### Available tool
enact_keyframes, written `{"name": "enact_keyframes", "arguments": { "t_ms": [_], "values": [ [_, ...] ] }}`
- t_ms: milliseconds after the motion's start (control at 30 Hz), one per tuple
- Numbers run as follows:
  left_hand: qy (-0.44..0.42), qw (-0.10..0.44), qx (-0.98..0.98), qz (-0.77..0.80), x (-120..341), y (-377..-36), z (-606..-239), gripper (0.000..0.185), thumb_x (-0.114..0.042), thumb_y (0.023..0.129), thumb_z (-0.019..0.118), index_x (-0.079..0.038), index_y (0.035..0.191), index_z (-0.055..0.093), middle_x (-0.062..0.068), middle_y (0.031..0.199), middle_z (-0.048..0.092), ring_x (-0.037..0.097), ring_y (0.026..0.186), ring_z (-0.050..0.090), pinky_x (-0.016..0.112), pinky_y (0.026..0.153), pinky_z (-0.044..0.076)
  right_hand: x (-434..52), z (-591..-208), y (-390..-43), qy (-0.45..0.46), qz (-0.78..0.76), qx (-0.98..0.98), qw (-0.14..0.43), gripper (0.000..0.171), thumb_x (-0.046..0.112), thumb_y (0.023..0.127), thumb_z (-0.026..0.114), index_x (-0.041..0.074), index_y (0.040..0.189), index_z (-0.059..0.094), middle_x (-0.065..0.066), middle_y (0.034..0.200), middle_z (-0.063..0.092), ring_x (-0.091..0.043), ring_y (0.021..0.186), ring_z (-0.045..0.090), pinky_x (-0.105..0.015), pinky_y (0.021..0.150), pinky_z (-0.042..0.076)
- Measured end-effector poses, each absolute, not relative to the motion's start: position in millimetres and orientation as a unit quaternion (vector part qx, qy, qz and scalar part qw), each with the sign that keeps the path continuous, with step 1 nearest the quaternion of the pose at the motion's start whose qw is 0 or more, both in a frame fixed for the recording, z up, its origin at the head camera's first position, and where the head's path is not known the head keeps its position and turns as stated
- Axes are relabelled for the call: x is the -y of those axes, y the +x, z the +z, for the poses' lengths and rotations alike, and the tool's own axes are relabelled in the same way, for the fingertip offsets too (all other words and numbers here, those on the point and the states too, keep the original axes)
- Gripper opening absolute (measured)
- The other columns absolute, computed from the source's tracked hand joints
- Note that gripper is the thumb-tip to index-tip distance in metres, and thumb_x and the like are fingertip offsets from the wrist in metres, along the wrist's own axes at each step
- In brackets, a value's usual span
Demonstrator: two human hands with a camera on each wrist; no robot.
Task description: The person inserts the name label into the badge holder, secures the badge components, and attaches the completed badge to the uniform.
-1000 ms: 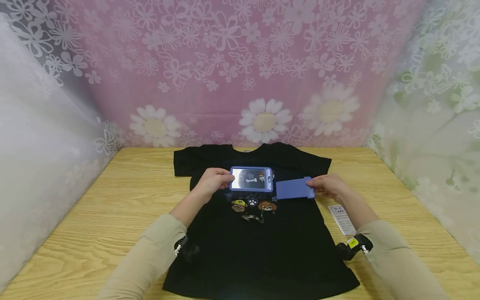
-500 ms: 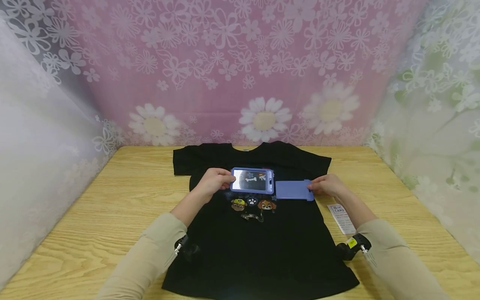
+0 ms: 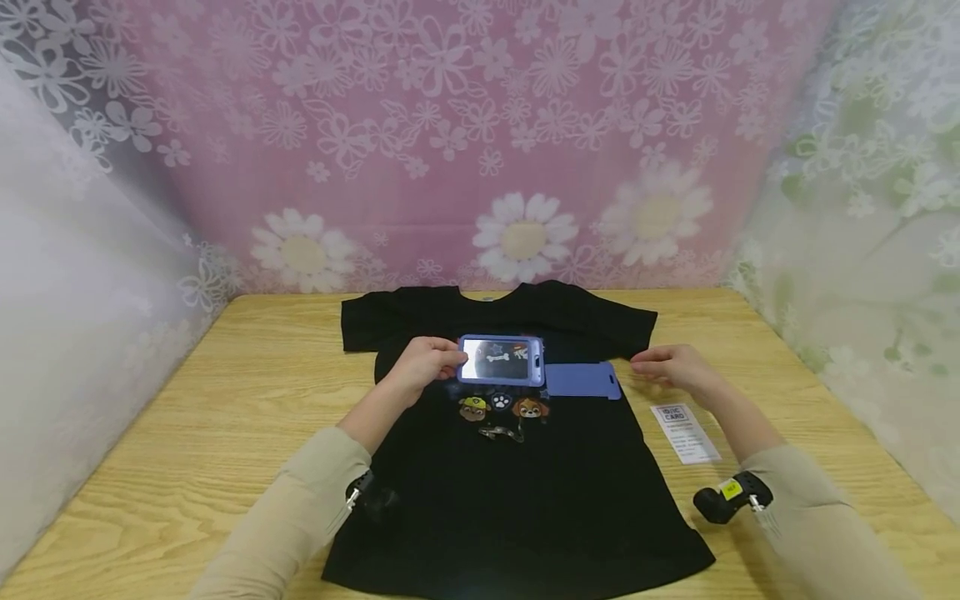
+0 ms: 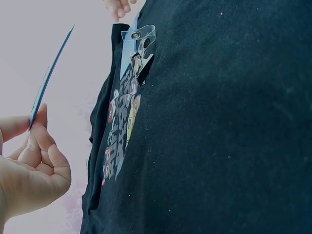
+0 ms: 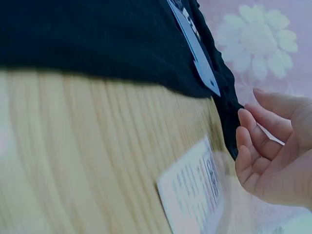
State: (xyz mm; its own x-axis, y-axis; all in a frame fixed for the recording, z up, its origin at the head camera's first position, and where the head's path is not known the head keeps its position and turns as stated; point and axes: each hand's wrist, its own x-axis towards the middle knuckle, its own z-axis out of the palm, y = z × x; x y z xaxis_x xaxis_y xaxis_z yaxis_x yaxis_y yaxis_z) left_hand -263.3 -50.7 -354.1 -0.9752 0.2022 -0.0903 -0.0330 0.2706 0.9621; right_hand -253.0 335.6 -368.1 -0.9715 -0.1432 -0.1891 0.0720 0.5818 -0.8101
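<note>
Left hand (image 3: 422, 364) is pinching the stiff, light badge holder (image 3: 501, 361) by its end edge (likely slippery); right hand (image 3: 670, 367) is hovering, fingers relaxed apart.

Wooden table (image 3: 187, 433), light yellow-brown with a pronounced grain, filling the near and middle of the scene from left to right. Far wall hung with a pink curtain (image 3: 465, 142) under white lace flowers, a row of large white daisies along its lower edge. Left side: white sheer drape (image 3: 67, 275); right side: pale green-and-white floral drape (image 3: 877, 233); light soft and even.
</note>
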Motion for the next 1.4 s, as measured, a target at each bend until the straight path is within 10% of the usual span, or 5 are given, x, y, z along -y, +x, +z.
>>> {"name": "enact_keyframes", "arguments": {
  "t_ms": [467, 767, 1400],
  "values": [
    [0.062, 0.101, -0.787, 0.605, 51, -263, -358, 0.02, -0.01, 0.084, 0.063, 0.007, 0.094, 0.066, 0.005, 0.075, 0.058, 0.015, 0.067, 0.053, 0.025, 0.064, 0.044, -387, -368, -233, -0.076, -0.398, -0.906, 0.124, 0.057, 0.032, 0.091, 0.058, -0.008, 0.13, 0.046, -0.026, 0.129, 0.048, -0.03, 0.112, 0.049, -0.038, 0.083, 0.044],
    [0.067, 0.105, -0.787, 0.605, 50, -262, -359, 0.022, -0.011, 0.085, 0.063, 0.008, 0.097, 0.066, 0.005, 0.076, 0.057, 0.014, 0.067, 0.052, 0.029, 0.066, 0.045, -404, -376, -221, -0.07, -0.364, -0.921, 0.122, 0.056, 0.033, 0.091, 0.059, -0.005, 0.129, 0.048, -0.021, 0.123, 0.054, -0.022, 0.097, 0.05, -0.032, 0.071, 0.045],
    [0.068, 0.115, -0.769, 0.625, 47, -261, -359, 0.022, -0.01, 0.084, 0.063, 0.008, 0.096, 0.064, 0.005, 0.074, 0.057, 0.014, 0.065, 0.053, 0.036, 0.071, 0.046, -401, -386, -215, -0.146, -0.295, -0.937, 0.117, 0.05, 0.025, 0.077, 0.075, -0.003, 0.114, 0.055, -0.017, 0.115, 0.05, -0.032, 0.105, 0.045, -0.047, 0.09, 0.036]
  ]
}}
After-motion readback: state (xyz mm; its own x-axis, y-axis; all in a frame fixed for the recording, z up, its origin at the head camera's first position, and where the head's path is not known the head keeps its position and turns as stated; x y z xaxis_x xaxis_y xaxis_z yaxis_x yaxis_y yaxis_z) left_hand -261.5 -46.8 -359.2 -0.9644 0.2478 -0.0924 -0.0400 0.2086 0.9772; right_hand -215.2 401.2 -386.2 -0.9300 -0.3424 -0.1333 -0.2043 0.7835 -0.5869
